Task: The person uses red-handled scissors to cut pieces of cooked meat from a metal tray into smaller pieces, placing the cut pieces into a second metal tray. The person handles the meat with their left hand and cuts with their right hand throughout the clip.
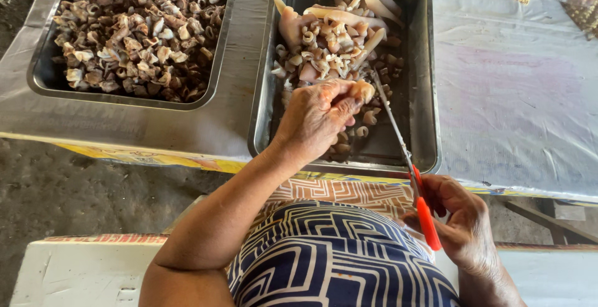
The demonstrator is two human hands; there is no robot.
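Right hand (464, 220) clamped on red-handled scissors (405, 151), blades pointing up-left toward the pale piece (361, 90) pinched by left hand (314, 117).

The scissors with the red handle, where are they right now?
In the head view, the scissors are in the right hand, low and right of centre; their blades reach up over the right-hand metal tray to the pale piece pinched in the left hand.

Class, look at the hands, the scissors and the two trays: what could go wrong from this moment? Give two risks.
1. The scissors blades meet the pale piece right at the left hand fingertips, so a slip might nick them.
2. The right tray sits near the table edge; a nudge from the right hand might tip it.
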